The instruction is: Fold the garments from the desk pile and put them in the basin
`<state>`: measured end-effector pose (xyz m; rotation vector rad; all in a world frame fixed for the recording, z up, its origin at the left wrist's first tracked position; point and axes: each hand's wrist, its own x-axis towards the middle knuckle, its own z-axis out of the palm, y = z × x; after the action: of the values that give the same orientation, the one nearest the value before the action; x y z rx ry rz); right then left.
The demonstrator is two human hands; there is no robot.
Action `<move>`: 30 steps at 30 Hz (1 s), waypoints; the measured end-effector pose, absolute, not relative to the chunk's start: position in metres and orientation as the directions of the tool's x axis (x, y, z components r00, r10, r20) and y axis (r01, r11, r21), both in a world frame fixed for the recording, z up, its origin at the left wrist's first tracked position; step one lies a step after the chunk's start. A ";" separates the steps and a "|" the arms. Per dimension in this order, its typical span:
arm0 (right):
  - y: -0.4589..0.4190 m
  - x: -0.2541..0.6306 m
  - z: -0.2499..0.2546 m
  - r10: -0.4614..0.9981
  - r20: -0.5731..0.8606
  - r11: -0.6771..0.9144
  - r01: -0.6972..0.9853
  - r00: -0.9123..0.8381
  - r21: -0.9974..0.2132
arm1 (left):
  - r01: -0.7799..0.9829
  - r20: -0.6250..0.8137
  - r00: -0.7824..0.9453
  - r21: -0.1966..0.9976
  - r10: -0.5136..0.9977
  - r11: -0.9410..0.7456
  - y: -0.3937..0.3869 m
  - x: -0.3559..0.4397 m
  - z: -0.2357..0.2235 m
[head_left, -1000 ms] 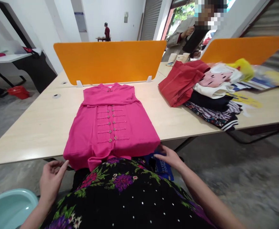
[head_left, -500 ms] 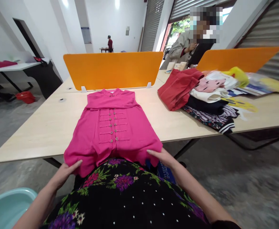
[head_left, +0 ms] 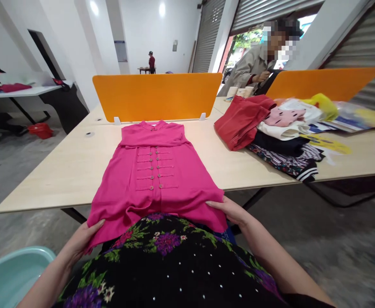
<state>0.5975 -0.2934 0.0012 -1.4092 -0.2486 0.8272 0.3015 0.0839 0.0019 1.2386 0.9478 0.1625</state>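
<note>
A bright pink shirt (head_left: 184, 171) lies front up on the wooden table, its sleeves folded across the chest and knotted buttons running down the middle. Its lower part hangs over the table's near edge toward my body. My left hand (head_left: 84, 239) grips the bottom left corner, thumb on top and fingers hidden underneath. At the bottom right corner, my right hand (head_left: 227, 208) pinches the hem the same way. The cloth between both hands is slightly rumpled near my floral top (head_left: 168, 261).
Folded clothes (head_left: 280, 145) are piled on the table (head_left: 62, 179) at right, with red trousers (head_left: 239, 122) beside them. Orange dividers (head_left: 162, 96) stand along the back. A light green basin (head_left: 17, 273) is on the floor at lower left. Another person (head_left: 251, 70) stands behind the right divider.
Both hands have spread slightly apart, drawing the shirt's hem wider and flatter. The person at the back has leaned to the right. My view has shifted a little.
</note>
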 end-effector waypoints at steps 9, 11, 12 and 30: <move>-0.295 0.604 -0.065 0.516 -0.322 -0.225 -0.237 0.794 -0.945 | 0.696 -0.172 0.643 0.537 0.746 -0.476 0.098 0.307 -0.027; -0.289 0.606 -0.083 0.455 -0.306 -0.265 -0.201 0.836 -0.943 | 0.646 0.080 0.678 0.410 0.731 -0.643 0.087 0.307 -0.023; -0.286 0.606 -0.089 0.448 -0.289 -0.258 -0.187 0.846 -0.948 | 0.584 0.191 0.708 0.384 0.680 -0.715 0.080 0.308 -0.020; -0.260 0.599 -0.088 0.510 -0.168 -0.075 -0.151 0.844 -0.986 | 0.217 -0.133 0.976 0.520 0.173 -0.826 0.042 0.418 -0.052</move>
<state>0.5987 -0.2601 -0.0875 -1.5564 -0.2932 0.5585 0.4183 0.0420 -0.0518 2.5646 0.2740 -0.1077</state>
